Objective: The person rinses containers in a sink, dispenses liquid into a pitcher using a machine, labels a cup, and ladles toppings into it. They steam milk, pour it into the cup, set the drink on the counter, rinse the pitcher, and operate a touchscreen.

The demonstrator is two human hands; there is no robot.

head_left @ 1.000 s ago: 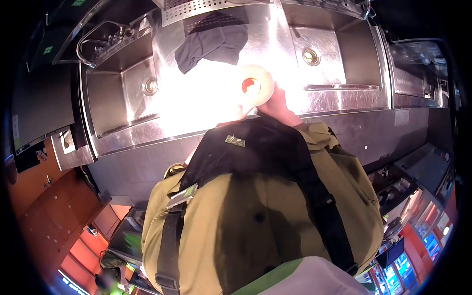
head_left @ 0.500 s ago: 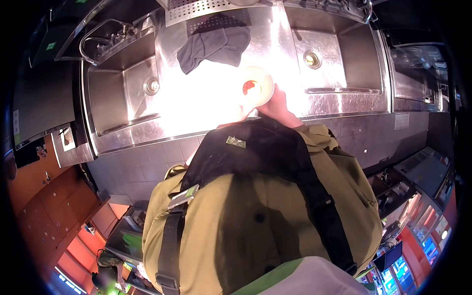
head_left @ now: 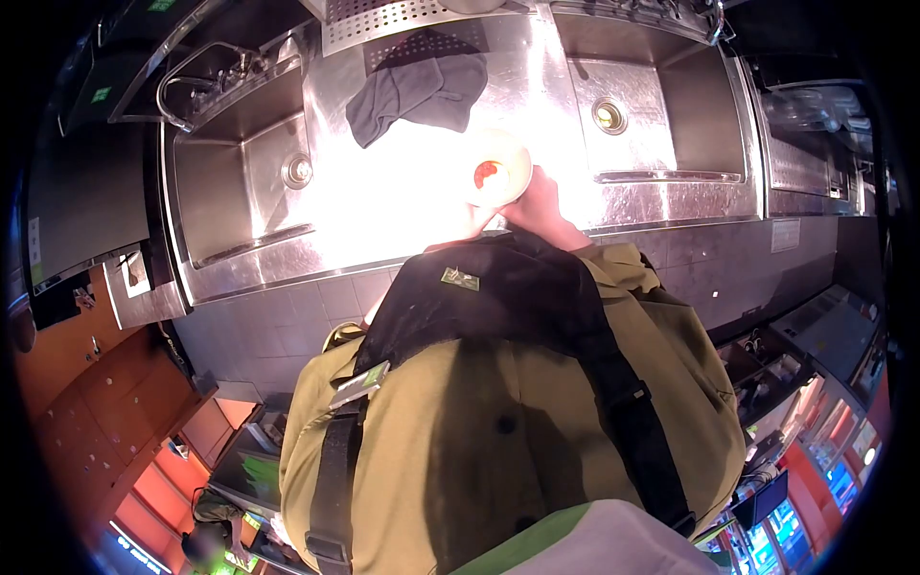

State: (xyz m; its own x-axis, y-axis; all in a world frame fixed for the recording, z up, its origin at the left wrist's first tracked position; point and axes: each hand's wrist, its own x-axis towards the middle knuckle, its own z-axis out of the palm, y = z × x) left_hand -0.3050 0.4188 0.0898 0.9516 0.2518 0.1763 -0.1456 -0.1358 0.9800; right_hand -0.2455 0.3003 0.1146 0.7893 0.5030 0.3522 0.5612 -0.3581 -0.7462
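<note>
A pale round cup (head_left: 516,158) with something red and bright inside is held at the front of the steel counter (head_left: 383,206). My right hand (head_left: 540,203) is wrapped round its lower right side. At the cup's lower left is my left hand (head_left: 476,220), touching it, partly washed out by glare; its fingers are hard to make out. Behind the cup, a dark grey cloth (head_left: 417,96) lies crumpled on the counter.
One sink (head_left: 216,192) with a faucet is at the left, another (head_left: 704,115) at the right. A perforated steel tray (head_left: 369,27) stands behind the cloth. Another person (head_left: 216,527) is far off at the lower left.
The cup and both hands stay almost in place. The view has shifted very slightly, and the distant person's arm has moved a little.
</note>
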